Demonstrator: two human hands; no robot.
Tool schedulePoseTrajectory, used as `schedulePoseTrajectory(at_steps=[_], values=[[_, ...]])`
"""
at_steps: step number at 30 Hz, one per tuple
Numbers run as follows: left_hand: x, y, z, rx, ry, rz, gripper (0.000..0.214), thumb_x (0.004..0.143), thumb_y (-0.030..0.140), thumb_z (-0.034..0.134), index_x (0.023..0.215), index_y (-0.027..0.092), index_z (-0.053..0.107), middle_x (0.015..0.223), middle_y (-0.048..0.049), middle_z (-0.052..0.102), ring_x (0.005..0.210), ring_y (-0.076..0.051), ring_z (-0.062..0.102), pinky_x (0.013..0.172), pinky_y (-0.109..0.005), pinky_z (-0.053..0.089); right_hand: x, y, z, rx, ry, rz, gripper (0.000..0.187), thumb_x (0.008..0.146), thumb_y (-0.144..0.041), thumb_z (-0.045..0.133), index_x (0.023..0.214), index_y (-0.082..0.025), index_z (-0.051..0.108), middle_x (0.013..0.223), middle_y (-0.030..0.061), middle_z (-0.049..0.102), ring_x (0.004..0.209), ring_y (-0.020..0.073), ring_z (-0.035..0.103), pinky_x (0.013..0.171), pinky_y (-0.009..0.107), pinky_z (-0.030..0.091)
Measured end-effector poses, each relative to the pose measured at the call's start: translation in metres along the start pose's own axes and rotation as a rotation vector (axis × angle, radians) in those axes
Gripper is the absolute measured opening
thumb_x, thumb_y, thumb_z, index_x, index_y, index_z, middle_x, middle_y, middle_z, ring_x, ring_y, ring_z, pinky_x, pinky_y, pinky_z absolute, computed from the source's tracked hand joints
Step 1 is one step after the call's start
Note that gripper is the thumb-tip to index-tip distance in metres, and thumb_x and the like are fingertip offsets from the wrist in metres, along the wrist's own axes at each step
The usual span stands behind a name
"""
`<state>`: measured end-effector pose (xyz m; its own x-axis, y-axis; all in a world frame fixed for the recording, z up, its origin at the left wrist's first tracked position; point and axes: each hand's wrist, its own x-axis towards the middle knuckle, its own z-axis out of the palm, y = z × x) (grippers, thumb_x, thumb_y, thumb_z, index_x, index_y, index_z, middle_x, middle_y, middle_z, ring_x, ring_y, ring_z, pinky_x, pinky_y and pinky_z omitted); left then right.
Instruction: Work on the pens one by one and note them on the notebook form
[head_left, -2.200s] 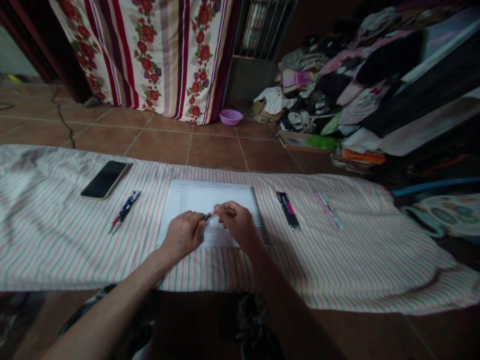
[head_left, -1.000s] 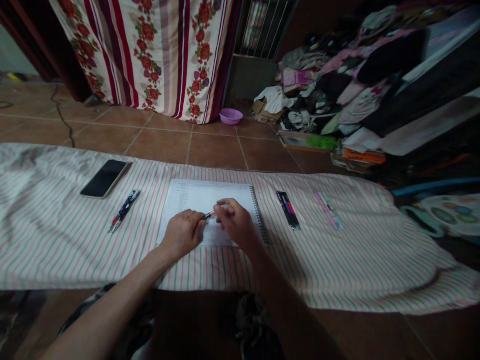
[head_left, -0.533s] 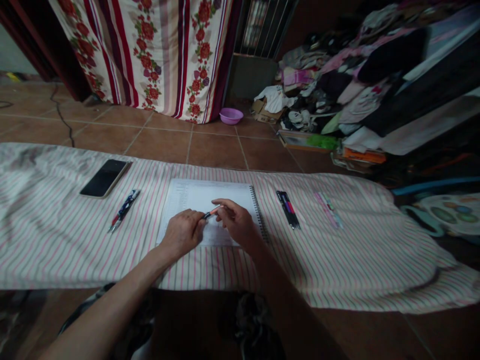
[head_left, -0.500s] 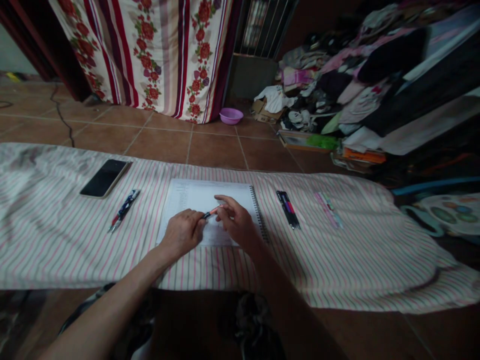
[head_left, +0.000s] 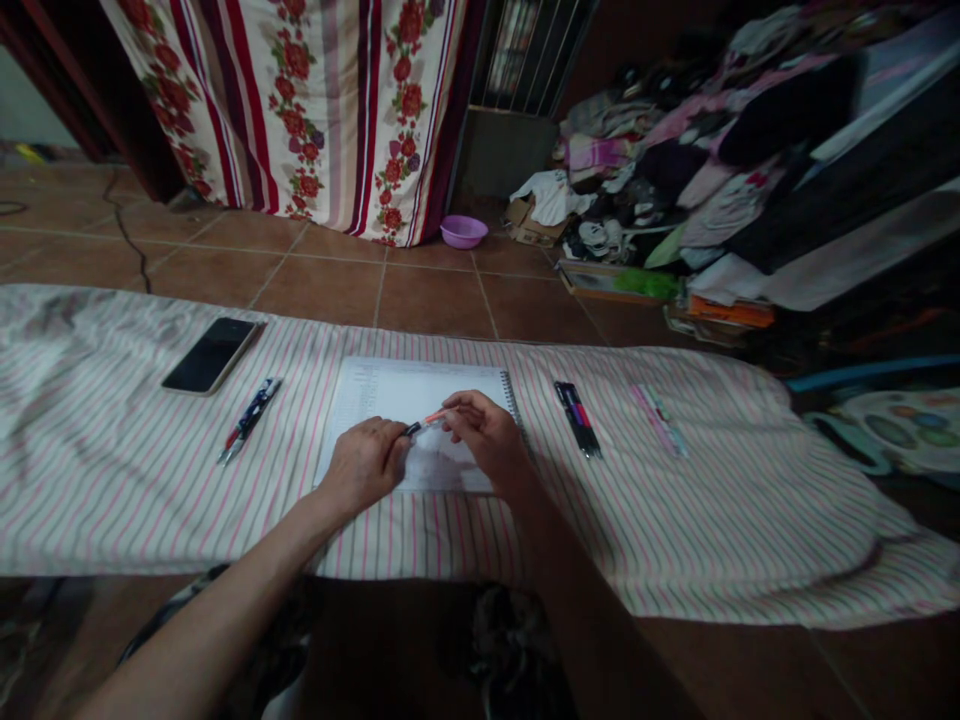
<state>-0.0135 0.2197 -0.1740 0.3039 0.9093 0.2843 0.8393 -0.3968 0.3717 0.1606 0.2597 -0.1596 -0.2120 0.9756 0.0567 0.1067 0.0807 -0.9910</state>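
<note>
A spiral notebook [head_left: 420, 380] lies on the striped cloth in front of me, its wire binding on the right. Over its lower left part, my left hand [head_left: 367, 455] is closed on the dark end of a pen [head_left: 429, 420]. The pen's orange and pale end points up and to the right. My right hand [head_left: 484, 432] has curled fingers, with the fingertips at the orange end of the same pen. Some of the pen is hidden by the fingers.
A phone [head_left: 211, 356] and some pens [head_left: 250, 420] lie to the left. Dark pens [head_left: 577, 418] and pastel pens [head_left: 660, 420] lie to the right on the striped cloth [head_left: 712, 500]. Beyond are a purple basin [head_left: 464, 232], a floral curtain [head_left: 337, 110] and piled clothes [head_left: 675, 160].
My right hand has shifted slightly right, and its outstretched index finger has curled in to the pen's orange end. My left hand stays in place with the pen.
</note>
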Motion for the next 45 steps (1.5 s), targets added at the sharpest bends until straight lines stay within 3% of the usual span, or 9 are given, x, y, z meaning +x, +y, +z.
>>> schedulePoseTrajectory(at_steps=[8, 15, 21, 26, 29, 33, 36, 40, 45], values=[[0.0, 0.001, 0.001, -0.013, -0.008, 0.019, 0.037, 0.09, 0.031, 0.029, 0.085, 0.014, 0.061, 0.073, -0.0077, 0.063, 0.069, -0.019, 0.057, 0.063, -0.03, 0.042, 0.002, 0.007, -0.001, 0.027, 0.044, -0.002, 0.028, 0.072, -0.03, 0.058, 0.097, -0.018, 0.054, 0.073, 0.0018, 0.065, 0.057, 0.0111, 0.055, 0.052, 0.024, 0.044], [0.0, 0.001, 0.001, 0.006, 0.002, 0.022, 0.032, 0.089, 0.029, 0.033, 0.083, 0.015, 0.061, 0.071, -0.0073, 0.062, 0.068, -0.019, 0.057, 0.061, -0.03, 0.043, 0.002, 0.004, -0.004, 0.055, 0.087, 0.041, 0.023, 0.072, -0.032, 0.06, 0.09, -0.017, 0.059, 0.066, 0.0, 0.062, 0.056, 0.0103, 0.052, 0.052, 0.023, 0.043], [0.0, 0.0, 0.002, 0.023, 0.06, 0.039, 0.028, 0.088, 0.027, 0.037, 0.084, 0.015, 0.062, 0.07, -0.0069, 0.062, 0.068, -0.019, 0.057, 0.062, -0.03, 0.044, 0.0, -0.006, -0.002, 0.373, 0.192, 0.294, 0.014, 0.065, -0.025, 0.059, 0.077, -0.018, 0.056, 0.078, 0.0022, 0.067, 0.071, 0.0127, 0.06, 0.049, 0.018, 0.04], [0.002, 0.0, 0.003, 0.015, 0.099, 0.051, 0.03, 0.089, 0.027, 0.035, 0.084, 0.014, 0.062, 0.072, -0.0086, 0.063, 0.07, -0.02, 0.057, 0.065, -0.032, 0.045, 0.002, -0.009, 0.002, 0.574, 0.208, 0.489, 0.014, 0.064, -0.03, 0.059, 0.066, -0.017, 0.054, 0.059, -0.0011, 0.055, 0.046, 0.0065, 0.046, 0.033, 0.015, 0.018], [0.002, -0.001, 0.004, 0.014, 0.114, 0.062, 0.032, 0.09, 0.028, 0.035, 0.087, 0.013, 0.062, 0.074, -0.0092, 0.063, 0.072, -0.021, 0.056, 0.067, -0.034, 0.046, 0.001, -0.005, 0.007, 0.39, 0.133, 0.391, 0.026, 0.066, -0.042, 0.063, 0.065, -0.017, 0.053, 0.054, -0.004, 0.048, 0.041, 0.0052, 0.037, 0.033, 0.017, 0.015], [0.001, -0.003, 0.005, 0.043, 0.131, 0.085, 0.032, 0.09, 0.029, 0.035, 0.091, 0.013, 0.062, 0.073, -0.0086, 0.062, 0.072, -0.02, 0.054, 0.068, -0.034, 0.046, -0.002, 0.002, 0.011, -0.053, 0.072, 0.136, 0.022, 0.066, -0.037, 0.066, 0.074, -0.017, 0.063, 0.048, -0.0058, 0.047, 0.043, 0.0077, 0.042, 0.041, 0.02, 0.031], [0.001, -0.003, 0.005, 0.067, 0.12, 0.089, 0.031, 0.09, 0.029, 0.036, 0.094, 0.013, 0.063, 0.073, -0.0078, 0.061, 0.072, -0.02, 0.054, 0.068, -0.034, 0.046, -0.003, 0.004, 0.012, -0.212, 0.049, 0.071, 0.018, 0.069, -0.034, 0.063, 0.072, -0.017, 0.065, 0.045, -0.0049, 0.048, 0.044, 0.0093, 0.045, 0.046, 0.022, 0.035], [0.002, -0.002, 0.005, 0.07, 0.127, 0.087, 0.03, 0.09, 0.028, 0.038, 0.1, 0.014, 0.062, 0.077, -0.0082, 0.062, 0.075, -0.02, 0.054, 0.07, -0.035, 0.047, -0.004, 0.005, 0.016, -0.213, 0.069, 0.103, 0.02, 0.072, -0.035, 0.059, 0.065, -0.017, 0.063, 0.043, -0.0035, 0.051, 0.041, 0.0093, 0.044, 0.045, 0.022, 0.035], [0.009, -0.002, 0.008, 0.013, 0.202, 0.057, 0.025, 0.087, 0.022, 0.043, 0.105, 0.015, 0.06, 0.09, -0.0105, 0.063, 0.094, -0.024, 0.054, 0.08, -0.04, 0.048, -0.007, 0.008, 0.026, -0.023, 0.151, 0.238, 0.025, 0.071, -0.04, 0.059, 0.066, -0.016, 0.062, 0.048, -0.0014, 0.057, 0.038, 0.0075, 0.04, 0.04, 0.022, 0.03]])
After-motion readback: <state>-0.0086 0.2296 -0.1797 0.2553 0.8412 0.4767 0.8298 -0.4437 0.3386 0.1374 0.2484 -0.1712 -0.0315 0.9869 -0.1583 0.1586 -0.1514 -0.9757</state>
